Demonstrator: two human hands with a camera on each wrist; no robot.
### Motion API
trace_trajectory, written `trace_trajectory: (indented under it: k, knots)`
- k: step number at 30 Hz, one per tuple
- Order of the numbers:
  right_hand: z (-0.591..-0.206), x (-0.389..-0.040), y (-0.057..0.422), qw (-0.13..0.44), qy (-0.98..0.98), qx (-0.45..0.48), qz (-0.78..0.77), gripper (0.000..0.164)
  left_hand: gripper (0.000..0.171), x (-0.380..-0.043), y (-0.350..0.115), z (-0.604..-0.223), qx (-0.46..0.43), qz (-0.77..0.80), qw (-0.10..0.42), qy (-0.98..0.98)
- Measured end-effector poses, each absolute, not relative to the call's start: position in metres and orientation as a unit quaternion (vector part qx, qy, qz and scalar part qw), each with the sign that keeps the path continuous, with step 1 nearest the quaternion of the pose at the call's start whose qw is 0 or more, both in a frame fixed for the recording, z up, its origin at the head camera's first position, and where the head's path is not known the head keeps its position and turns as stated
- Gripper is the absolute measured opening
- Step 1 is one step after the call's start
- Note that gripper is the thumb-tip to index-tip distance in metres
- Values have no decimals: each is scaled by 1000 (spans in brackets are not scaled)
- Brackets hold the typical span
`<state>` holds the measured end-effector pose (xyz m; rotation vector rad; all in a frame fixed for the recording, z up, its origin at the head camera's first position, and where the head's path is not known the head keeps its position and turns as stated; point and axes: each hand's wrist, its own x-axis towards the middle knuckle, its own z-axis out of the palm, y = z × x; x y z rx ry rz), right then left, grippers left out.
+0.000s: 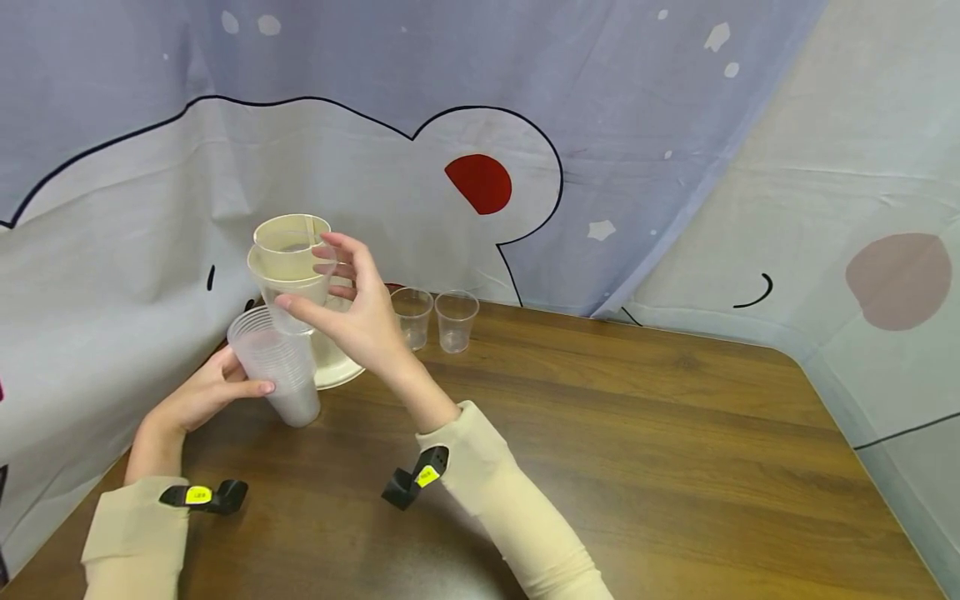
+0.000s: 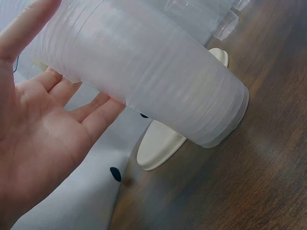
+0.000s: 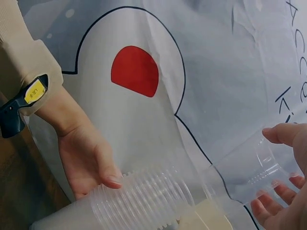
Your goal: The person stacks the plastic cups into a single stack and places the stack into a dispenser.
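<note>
One cream sleeve [image 1: 135,533], with a black wrist device [image 1: 202,497] on its cuff, lies nearest the person, to the left of the clear plastic cup stack. The left hand [image 1: 198,396] grips that cup stack [image 1: 277,367] from its left side, thumb across the near face; the nested cups tilt, mouths up and leftward. Just above the stack's mouth is a single clear plastic cup [image 1: 294,290], pinched between the thumb and fingers of the right hand [image 1: 363,317]; whether cup and stack touch I cannot tell. A cream-coloured stand [image 1: 337,372] with a round base rests behind the stack, partly hidden. Two more clear cups [image 1: 455,321] stand upright side by side to the right of the stack, on the wood-grain table [image 1: 637,433]. A printed cloth [image 1: 675,233] hangs behind the stack and reaches far right of it.
</note>
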<state>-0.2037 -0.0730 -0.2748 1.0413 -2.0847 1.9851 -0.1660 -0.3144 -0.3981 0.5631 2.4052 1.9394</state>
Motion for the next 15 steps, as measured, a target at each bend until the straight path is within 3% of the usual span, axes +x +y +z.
trace_trajectory:
  k: [15]
  knots:
    - [-276,-207,-86,5,-655,380,653,72,71,-166,-314,-397,180,622,4,762]
